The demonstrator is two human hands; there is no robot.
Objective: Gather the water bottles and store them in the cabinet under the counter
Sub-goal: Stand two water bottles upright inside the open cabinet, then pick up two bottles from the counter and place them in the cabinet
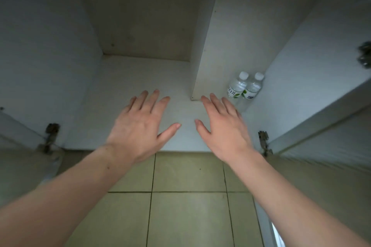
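Note:
Two clear water bottles with white caps stand upright side by side in the right compartment of the open cabinet: the left bottle (pixel 237 86) and the right bottle (pixel 253 86), close to the right wall. My left hand (pixel 140 126) hovers flat over the cabinet floor (pixel 128 86) with its fingers spread and nothing in it. My right hand (pixel 222 126) is likewise open and spread, its fingertips near the front end of the divider panel (pixel 206 46), just left of the bottles and apart from them.
Both cabinet doors stand open: the left door (pixel 12 130) with its hinge (pixel 50 136), the right door (pixel 321 136) with its hinge (pixel 264 142). The left compartment holds nothing. Beige floor tiles (pixel 188 196) lie in front of the cabinet.

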